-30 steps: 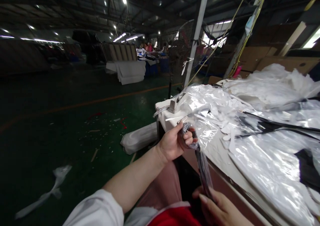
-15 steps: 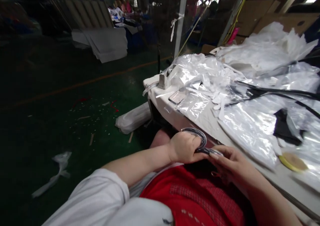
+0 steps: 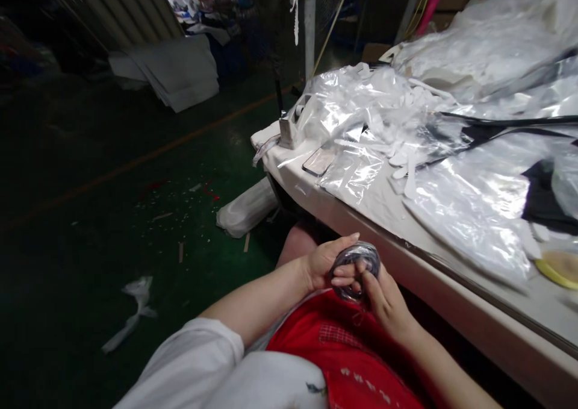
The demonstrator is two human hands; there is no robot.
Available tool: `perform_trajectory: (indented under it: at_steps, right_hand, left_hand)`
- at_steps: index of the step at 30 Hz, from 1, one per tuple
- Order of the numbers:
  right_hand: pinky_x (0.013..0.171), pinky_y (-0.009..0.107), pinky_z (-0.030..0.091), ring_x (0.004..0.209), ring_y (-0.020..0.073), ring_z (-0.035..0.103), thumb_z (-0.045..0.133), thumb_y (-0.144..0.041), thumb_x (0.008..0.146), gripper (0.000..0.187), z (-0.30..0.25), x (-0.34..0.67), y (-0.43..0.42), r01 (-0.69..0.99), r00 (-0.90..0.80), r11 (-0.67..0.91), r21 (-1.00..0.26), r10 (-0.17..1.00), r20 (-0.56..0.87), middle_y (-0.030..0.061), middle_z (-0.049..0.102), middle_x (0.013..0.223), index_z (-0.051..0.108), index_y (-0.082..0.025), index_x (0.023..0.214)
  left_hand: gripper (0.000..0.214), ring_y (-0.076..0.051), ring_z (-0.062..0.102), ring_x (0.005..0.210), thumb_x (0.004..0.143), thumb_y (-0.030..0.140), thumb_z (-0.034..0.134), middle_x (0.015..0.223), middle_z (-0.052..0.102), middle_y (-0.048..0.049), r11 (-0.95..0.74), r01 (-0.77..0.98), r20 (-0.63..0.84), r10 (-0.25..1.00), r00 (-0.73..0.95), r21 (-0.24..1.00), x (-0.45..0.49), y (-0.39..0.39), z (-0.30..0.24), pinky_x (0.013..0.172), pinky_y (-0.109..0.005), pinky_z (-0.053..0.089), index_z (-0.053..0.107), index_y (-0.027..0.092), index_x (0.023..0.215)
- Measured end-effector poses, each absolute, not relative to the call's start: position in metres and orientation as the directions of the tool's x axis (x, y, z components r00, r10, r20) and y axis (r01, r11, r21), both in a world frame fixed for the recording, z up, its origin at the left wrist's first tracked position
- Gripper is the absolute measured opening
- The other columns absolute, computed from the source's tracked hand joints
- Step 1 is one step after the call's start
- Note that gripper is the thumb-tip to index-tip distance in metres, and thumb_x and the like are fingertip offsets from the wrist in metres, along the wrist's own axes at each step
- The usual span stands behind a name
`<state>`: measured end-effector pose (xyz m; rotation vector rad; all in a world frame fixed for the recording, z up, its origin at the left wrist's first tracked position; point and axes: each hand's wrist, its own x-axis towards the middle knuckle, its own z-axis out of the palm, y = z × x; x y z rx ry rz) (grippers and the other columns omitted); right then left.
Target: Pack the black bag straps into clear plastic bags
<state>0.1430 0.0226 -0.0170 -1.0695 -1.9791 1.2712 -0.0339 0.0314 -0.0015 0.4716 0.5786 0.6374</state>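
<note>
My left hand [image 3: 329, 262] and my right hand [image 3: 382, 293] meet over my lap, just below the table's near edge. Between them is a dark strap wrapped in clear plastic [image 3: 357, 257], wound into a small coil. The fingers of my left hand curl round the coil's left side. Pinching from below and the right, my right hand's fingers close on the same coil. Part of the coil is hidden behind my fingers.
A white table [image 3: 406, 258] to the right carries heaps of clear plastic bags [image 3: 469, 198], dark straps [image 3: 506, 121], a phone [image 3: 318, 161], a tape dispenser [image 3: 289, 132] and a yellow tape roll [image 3: 560, 269]. On the green floor lie scraps and a white roll [image 3: 246, 207].
The long wrapped strap that hung between my hands has been wound into a tight coil. Both hands dropped from the table edge to my lap and came together. The view tilted downward.
</note>
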Motion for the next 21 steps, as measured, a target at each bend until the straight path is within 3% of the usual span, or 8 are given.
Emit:
perform_trajectory:
  at_steps: [3,7,10,12,14,17,21]
  right_hand:
    - [0.079,0.029,0.049,0.085,0.0208,0.063,0.033,-0.049,0.099,0.038,-0.021,0.141,0.026,0.342,-0.487,0.207,-0.917,0.873,0.016,0.0072,0.068,0.093,0.058,-0.02,0.099]
    - [0.069,0.029,0.047,0.072,0.0203,0.062,0.039,-0.05,0.097,0.035,-0.012,0.16,0.037,0.466,-0.572,0.203,-0.861,0.812,-0.118,0.0049,0.067,0.079,0.057,-0.021,0.087]
    - [0.068,0.03,0.046,0.074,0.0223,0.065,0.049,-0.048,0.093,0.029,-0.007,0.169,0.039,0.571,-0.628,0.21,-0.793,0.734,-0.258,0.0053,0.07,0.082,0.062,-0.022,0.091]
    - [0.068,0.031,0.046,0.074,0.0233,0.066,0.05,-0.045,0.092,0.029,-0.008,0.168,0.037,0.594,-0.631,0.191,-0.781,0.713,-0.306,0.0064,0.072,0.082,0.065,-0.02,0.092]
    - [0.07,0.032,0.048,0.075,0.0234,0.066,0.051,-0.043,0.091,0.03,-0.012,0.164,0.035,0.561,-0.604,0.123,-0.819,0.737,-0.304,0.0076,0.072,0.084,0.066,-0.018,0.094]
    - [0.074,0.031,0.05,0.081,0.0226,0.065,0.058,-0.045,0.088,0.033,-0.02,0.157,0.032,0.407,-0.584,-0.007,-0.913,0.767,-0.266,0.0072,0.071,0.092,0.065,-0.015,0.101]
    - [0.084,0.032,0.051,0.093,0.0237,0.064,0.064,-0.046,0.084,0.042,-0.03,0.157,0.028,0.261,-0.574,-0.111,-0.959,0.781,-0.247,0.0073,0.071,0.104,0.063,-0.017,0.114]
  left_hand:
    - [0.068,-0.009,0.042,0.033,0.094,0.066,0.026,0.036,0.041,0.0055,0.669,-0.553,-0.3,0.73,0.614,0.496,-0.025,0.029,-0.016,0.065,-0.027,0.047,0.06,0.015,0.065]
    - [0.054,-0.012,0.057,0.056,0.081,0.065,0.059,0.062,0.062,-0.0011,0.475,-0.543,-0.357,0.88,0.315,0.692,-0.022,0.025,-0.024,0.067,-0.026,0.045,0.064,0.012,0.083]
    - [0.049,-0.014,0.06,0.079,0.08,0.059,0.065,0.088,0.067,-0.0044,0.313,-0.297,-0.255,0.942,0.217,0.902,-0.02,0.023,-0.02,0.075,-0.027,0.044,0.066,0.015,0.102]
    - [0.041,-0.018,0.06,0.089,0.083,0.053,0.065,0.094,0.067,-0.0065,0.161,-0.053,-0.142,0.954,0.266,0.985,-0.018,0.022,-0.017,0.084,-0.03,0.044,0.071,0.016,0.1]
    - [0.03,-0.018,0.06,0.092,0.087,0.044,0.062,0.092,0.068,-0.0064,0.035,0.109,-0.059,0.974,0.22,0.993,-0.014,0.022,-0.017,0.087,-0.03,0.044,0.074,0.017,0.093]
    - [0.033,-0.015,0.06,0.077,0.092,0.043,0.055,0.085,0.065,-0.0048,0.071,0.093,-0.072,0.997,0.009,0.993,-0.01,0.024,-0.02,0.073,-0.026,0.047,0.075,0.017,0.088]
    - [0.04,-0.007,0.048,0.051,0.088,0.051,0.057,0.08,0.061,-0.0019,0.212,-0.152,-0.243,0.945,-0.22,0.965,-0.008,0.026,-0.03,0.044,-0.02,0.037,0.072,0.014,0.087]
